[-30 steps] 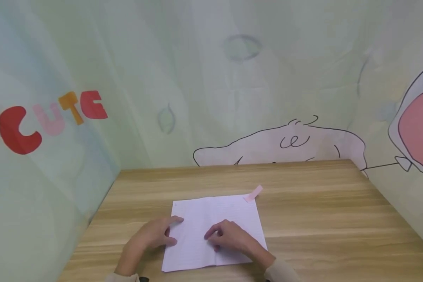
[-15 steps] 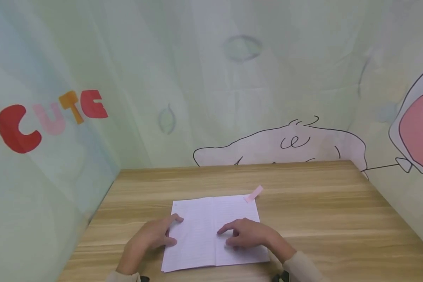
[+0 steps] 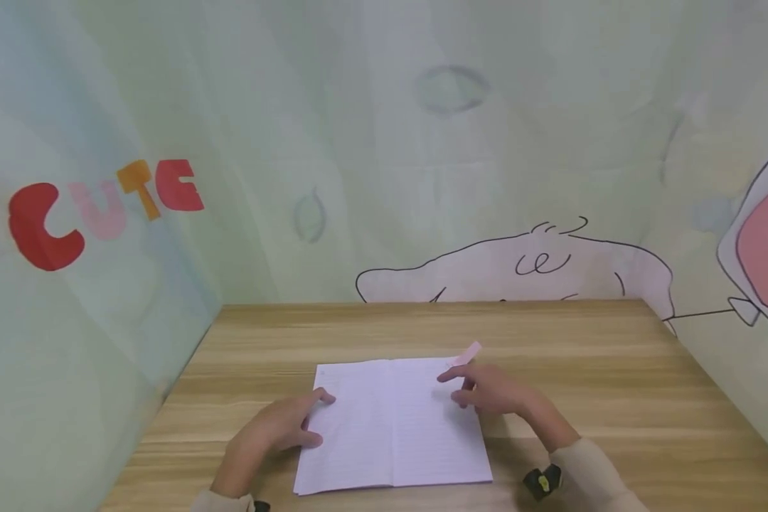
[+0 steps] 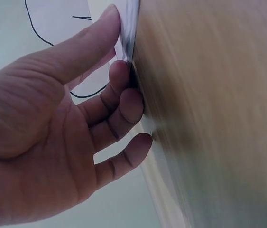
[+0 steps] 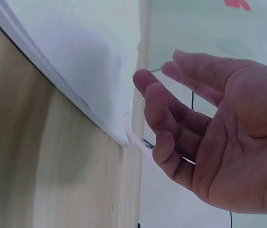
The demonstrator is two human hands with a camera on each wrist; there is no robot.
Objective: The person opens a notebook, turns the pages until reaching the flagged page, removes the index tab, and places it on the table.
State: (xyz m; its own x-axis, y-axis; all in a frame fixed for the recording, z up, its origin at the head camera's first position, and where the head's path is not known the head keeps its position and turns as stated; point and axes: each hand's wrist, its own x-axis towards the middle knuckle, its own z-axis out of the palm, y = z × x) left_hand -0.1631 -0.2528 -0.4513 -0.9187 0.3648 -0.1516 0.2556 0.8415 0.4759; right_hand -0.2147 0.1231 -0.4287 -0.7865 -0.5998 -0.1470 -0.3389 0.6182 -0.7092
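An open lined notebook (image 3: 358, 434) lies flat in the head view, its ruled pages facing up. A pink paper strip (image 3: 470, 351) sticks out past its top right corner. On the left page's outer edge rests my left hand (image 3: 280, 425), thumb and forefinger on the paper. The left wrist view shows the other fingers (image 4: 132, 105) loosely bent beside the notebook's edge. My right hand (image 3: 491, 390) is over the upper right of the right page, close to the pink strip. Its fingers are loosely bent with nothing between them in the right wrist view.
The wood-grain table (image 3: 614, 405) extends around the notebook. Behind and beside it hang pale printed curtains (image 3: 384, 178) with a cartoon figure and coloured letters. A dark wrist strap (image 3: 542, 482) shows at the right sleeve.
My right hand has moved from the notebook's centre fold rightward and up to the top right corner, uncovering the right page. My left hand stays at the left edge.
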